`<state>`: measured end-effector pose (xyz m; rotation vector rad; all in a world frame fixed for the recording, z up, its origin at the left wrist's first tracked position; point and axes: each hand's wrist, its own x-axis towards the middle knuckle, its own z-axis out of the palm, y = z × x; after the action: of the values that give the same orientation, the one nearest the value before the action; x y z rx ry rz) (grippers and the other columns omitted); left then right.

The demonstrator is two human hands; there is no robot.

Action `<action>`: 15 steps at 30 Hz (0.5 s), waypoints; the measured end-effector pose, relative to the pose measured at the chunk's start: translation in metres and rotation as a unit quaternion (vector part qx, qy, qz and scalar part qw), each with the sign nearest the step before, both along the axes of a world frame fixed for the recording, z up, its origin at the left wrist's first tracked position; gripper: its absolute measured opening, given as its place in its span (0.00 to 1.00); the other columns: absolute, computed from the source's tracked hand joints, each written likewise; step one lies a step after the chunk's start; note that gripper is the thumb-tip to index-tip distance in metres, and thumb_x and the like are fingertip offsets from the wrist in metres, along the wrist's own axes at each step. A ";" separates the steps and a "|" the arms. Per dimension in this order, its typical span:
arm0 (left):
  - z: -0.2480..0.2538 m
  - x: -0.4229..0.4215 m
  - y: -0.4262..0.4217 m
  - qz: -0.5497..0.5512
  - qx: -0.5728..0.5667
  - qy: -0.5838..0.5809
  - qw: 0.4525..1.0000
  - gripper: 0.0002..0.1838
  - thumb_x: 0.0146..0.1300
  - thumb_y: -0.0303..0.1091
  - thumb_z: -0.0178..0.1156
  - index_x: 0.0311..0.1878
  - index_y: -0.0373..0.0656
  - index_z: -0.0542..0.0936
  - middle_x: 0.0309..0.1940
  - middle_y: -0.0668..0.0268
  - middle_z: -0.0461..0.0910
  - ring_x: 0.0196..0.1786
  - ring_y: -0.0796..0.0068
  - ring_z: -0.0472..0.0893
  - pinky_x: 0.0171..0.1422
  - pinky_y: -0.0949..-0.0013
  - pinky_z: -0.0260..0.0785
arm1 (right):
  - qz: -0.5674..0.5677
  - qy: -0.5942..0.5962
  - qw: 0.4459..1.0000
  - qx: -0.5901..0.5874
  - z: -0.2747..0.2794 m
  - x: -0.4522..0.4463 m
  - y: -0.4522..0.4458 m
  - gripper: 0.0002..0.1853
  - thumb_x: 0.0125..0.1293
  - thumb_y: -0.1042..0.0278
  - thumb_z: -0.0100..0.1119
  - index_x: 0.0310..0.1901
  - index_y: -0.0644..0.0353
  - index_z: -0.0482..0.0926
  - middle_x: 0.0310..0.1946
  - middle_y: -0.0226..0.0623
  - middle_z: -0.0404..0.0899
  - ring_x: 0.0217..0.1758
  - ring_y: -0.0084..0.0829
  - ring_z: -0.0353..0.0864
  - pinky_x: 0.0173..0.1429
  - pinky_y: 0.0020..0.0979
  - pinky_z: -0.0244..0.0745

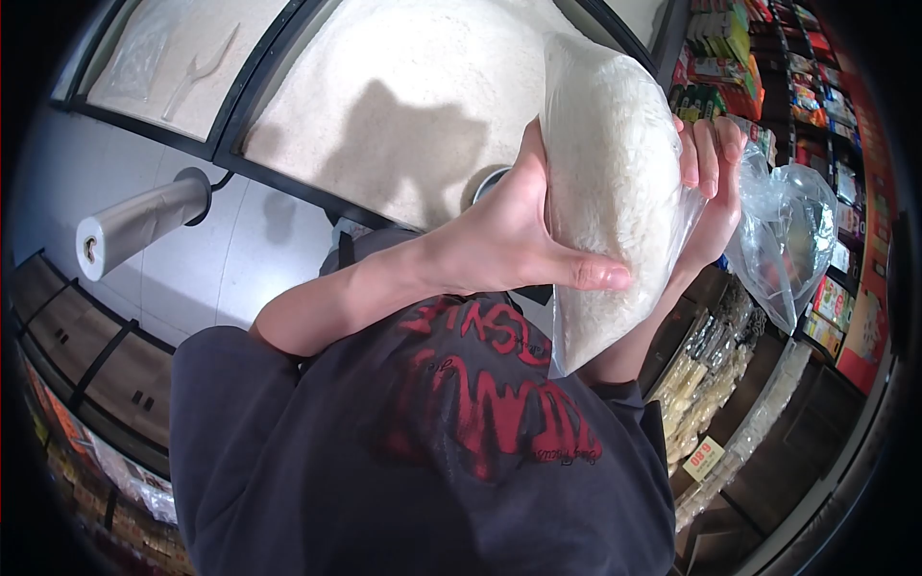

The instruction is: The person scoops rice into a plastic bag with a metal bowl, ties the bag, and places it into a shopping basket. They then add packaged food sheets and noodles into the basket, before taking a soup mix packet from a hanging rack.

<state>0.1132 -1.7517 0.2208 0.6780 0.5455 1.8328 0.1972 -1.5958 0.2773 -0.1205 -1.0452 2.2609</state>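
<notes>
A clear plastic bag of white rice is held up in front of the chest, above the near edge of a bin of loose rice. My left hand grips the bag's left side, its thumb pressed across the lower front. On the right side of the bag, my right hand has its fingers curled around the bag's edge, with the gathered clear plastic sticking out to the right beyond it. Part of a round metal rim shows behind my left wrist.
A roll of plastic bags sticks out at the left on a holder. A second bin with a clear scoop stands at upper left. Shelves of packaged goods line the right, with bagged goods and a price tag lower down.
</notes>
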 end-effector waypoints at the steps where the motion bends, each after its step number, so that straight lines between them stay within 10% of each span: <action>1: 0.000 0.000 0.000 0.007 -0.002 0.001 1.000 0.68 0.51 0.38 0.82 0.75 0.27 0.36 0.72 0.51 0.54 0.77 0.64 0.55 0.80 0.61 0.54 | 0.000 0.004 1.000 -0.008 -0.002 0.000 0.001 0.10 0.80 0.69 0.39 0.38 0.52 0.69 0.17 0.21 0.62 0.24 0.20 0.61 0.67 0.31 0.64; 15: -0.027 -0.012 0.008 -0.032 -0.024 -0.018 0.999 0.64 0.49 0.36 0.82 0.76 0.30 0.42 0.70 0.54 0.61 0.74 0.66 0.62 0.77 0.62 0.59 | -0.019 -0.015 0.999 -0.048 -0.022 0.006 0.021 0.14 0.82 0.68 0.37 0.36 0.54 0.70 0.18 0.22 0.60 0.24 0.22 0.60 0.65 0.34 0.65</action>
<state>0.1010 -1.7438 0.1937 0.6212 0.5368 1.7631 0.2036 -1.5745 0.2549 -0.2124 -0.9416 2.2821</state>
